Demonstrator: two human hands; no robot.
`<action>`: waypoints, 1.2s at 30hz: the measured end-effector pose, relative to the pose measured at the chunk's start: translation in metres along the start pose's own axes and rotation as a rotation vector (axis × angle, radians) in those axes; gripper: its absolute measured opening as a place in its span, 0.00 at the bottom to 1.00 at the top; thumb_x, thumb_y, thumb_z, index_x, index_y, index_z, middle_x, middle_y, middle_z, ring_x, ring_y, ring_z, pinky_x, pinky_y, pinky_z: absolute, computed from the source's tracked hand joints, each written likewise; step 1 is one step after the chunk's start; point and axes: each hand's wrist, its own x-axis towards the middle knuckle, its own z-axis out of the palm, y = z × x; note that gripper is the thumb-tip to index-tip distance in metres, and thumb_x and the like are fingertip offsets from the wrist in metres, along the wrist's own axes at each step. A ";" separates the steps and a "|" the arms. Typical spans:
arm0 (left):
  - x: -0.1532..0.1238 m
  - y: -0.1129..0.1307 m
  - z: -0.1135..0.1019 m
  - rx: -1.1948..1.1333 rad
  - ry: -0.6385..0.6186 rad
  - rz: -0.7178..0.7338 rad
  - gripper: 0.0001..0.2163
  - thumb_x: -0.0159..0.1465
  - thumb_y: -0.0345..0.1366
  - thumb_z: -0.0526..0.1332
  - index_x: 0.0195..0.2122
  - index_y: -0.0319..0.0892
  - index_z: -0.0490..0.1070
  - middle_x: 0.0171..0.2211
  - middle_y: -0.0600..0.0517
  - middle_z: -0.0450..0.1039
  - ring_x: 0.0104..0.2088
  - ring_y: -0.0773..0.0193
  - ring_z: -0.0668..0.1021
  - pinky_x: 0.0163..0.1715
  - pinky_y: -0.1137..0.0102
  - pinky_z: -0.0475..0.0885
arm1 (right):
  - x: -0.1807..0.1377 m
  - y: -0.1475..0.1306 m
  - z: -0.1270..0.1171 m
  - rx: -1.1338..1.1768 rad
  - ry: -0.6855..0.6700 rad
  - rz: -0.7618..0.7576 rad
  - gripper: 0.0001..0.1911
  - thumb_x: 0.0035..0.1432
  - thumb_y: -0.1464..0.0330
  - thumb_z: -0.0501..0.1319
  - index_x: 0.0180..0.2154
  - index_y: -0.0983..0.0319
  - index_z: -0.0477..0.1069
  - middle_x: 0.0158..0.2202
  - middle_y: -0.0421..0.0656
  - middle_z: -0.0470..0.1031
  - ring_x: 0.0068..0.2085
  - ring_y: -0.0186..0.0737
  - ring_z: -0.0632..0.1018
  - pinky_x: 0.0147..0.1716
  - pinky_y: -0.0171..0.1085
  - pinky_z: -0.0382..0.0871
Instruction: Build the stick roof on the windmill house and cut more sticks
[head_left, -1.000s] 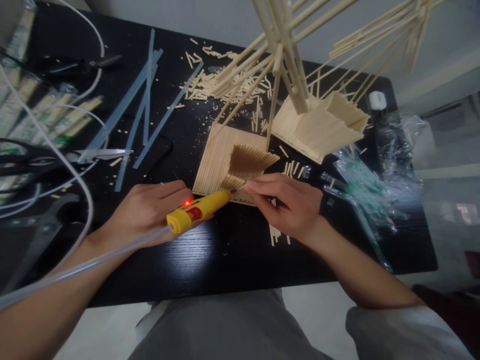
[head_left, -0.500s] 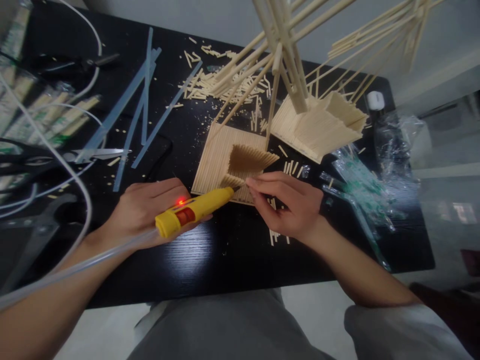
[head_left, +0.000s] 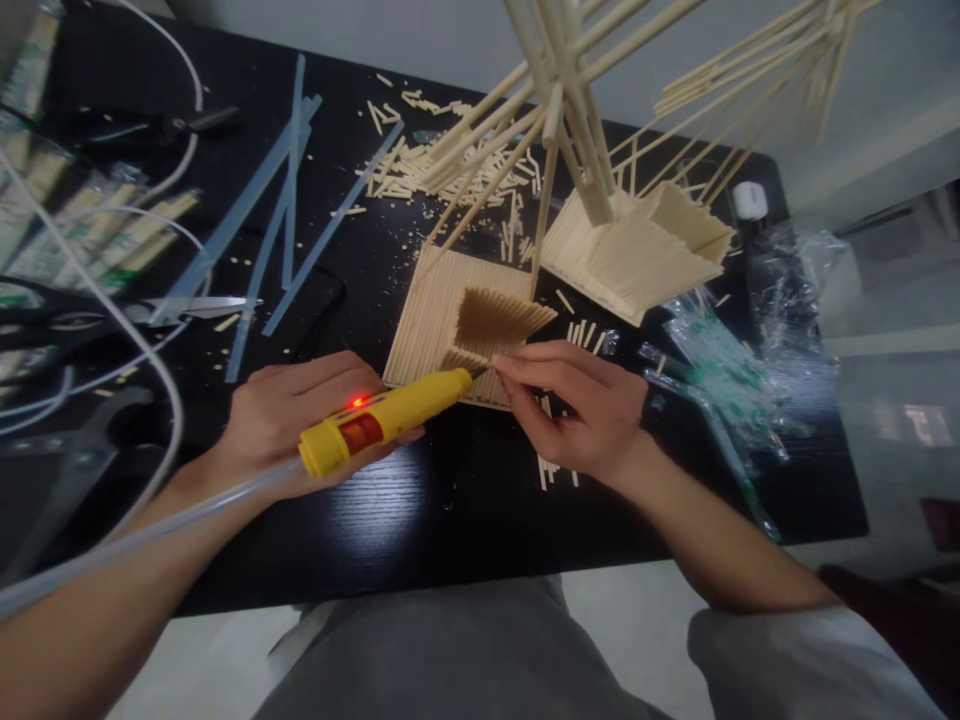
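My left hand (head_left: 292,415) is closed around a yellow glue gun (head_left: 382,418) whose red light is on; a clear glue stick trails from its back toward the lower left. Its tip touches the near edge of a small folded panel of wooden sticks (head_left: 495,325), which stands on a flat square stick panel (head_left: 431,310). My right hand (head_left: 577,405) pinches that folded panel's near corner with thumb and fingers, right beside the gun's tip.
A tall stick structure (head_left: 637,250) rises behind the panel, its long sticks reaching over the view. Loose cut sticks (head_left: 450,170), clear glue sticks (head_left: 300,190), scissors (head_left: 112,315), pliers (head_left: 150,125), white cables and plastic wrappers (head_left: 720,370) lie on the black table (head_left: 420,520).
The glue gun's rear has slid a little toward the left and its tip has moved along the folded panel's near edge. My right hand has stayed on the panel.
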 end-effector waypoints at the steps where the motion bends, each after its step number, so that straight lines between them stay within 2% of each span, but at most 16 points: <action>1: 0.001 0.003 0.000 -0.047 0.061 -0.036 0.09 0.74 0.46 0.58 0.39 0.49 0.71 0.34 0.54 0.80 0.33 0.66 0.83 0.26 0.69 0.77 | 0.000 0.000 0.000 0.002 0.005 -0.004 0.15 0.62 0.79 0.65 0.47 0.56 0.78 0.40 0.42 0.86 0.39 0.38 0.86 0.41 0.35 0.85; 3: 0.003 0.006 0.000 -0.113 0.153 -0.072 0.08 0.72 0.47 0.62 0.41 0.49 0.71 0.35 0.55 0.81 0.34 0.65 0.83 0.27 0.69 0.77 | 0.000 0.001 0.000 0.003 0.011 -0.015 0.14 0.61 0.80 0.66 0.46 0.59 0.79 0.40 0.43 0.86 0.39 0.37 0.86 0.41 0.34 0.85; 6: 0.003 0.005 0.001 -0.125 0.170 -0.013 0.09 0.71 0.47 0.63 0.41 0.49 0.72 0.34 0.55 0.80 0.32 0.66 0.83 0.25 0.70 0.74 | 0.001 0.001 -0.001 -0.010 0.005 -0.014 0.14 0.62 0.80 0.65 0.46 0.60 0.79 0.41 0.43 0.86 0.39 0.36 0.86 0.41 0.33 0.84; 10: 0.002 0.001 0.003 -0.096 0.147 0.043 0.09 0.71 0.46 0.63 0.42 0.46 0.71 0.35 0.54 0.79 0.31 0.67 0.81 0.23 0.71 0.69 | 0.001 0.000 -0.001 -0.018 -0.008 -0.004 0.14 0.62 0.80 0.65 0.47 0.60 0.79 0.41 0.43 0.86 0.40 0.36 0.87 0.43 0.33 0.85; 18: 0.000 0.001 0.002 -0.065 0.096 0.000 0.08 0.72 0.44 0.62 0.42 0.47 0.70 0.36 0.55 0.79 0.32 0.68 0.81 0.24 0.71 0.68 | 0.001 -0.001 0.001 -0.027 0.009 -0.031 0.13 0.63 0.80 0.66 0.46 0.59 0.79 0.41 0.43 0.87 0.40 0.36 0.87 0.44 0.34 0.85; 36: -0.002 0.001 0.000 -0.154 0.107 -0.049 0.07 0.70 0.45 0.65 0.41 0.48 0.73 0.36 0.55 0.79 0.32 0.66 0.82 0.25 0.71 0.72 | 0.002 -0.001 0.003 -0.023 0.021 -0.027 0.10 0.64 0.78 0.68 0.44 0.60 0.79 0.40 0.42 0.87 0.39 0.36 0.88 0.43 0.32 0.85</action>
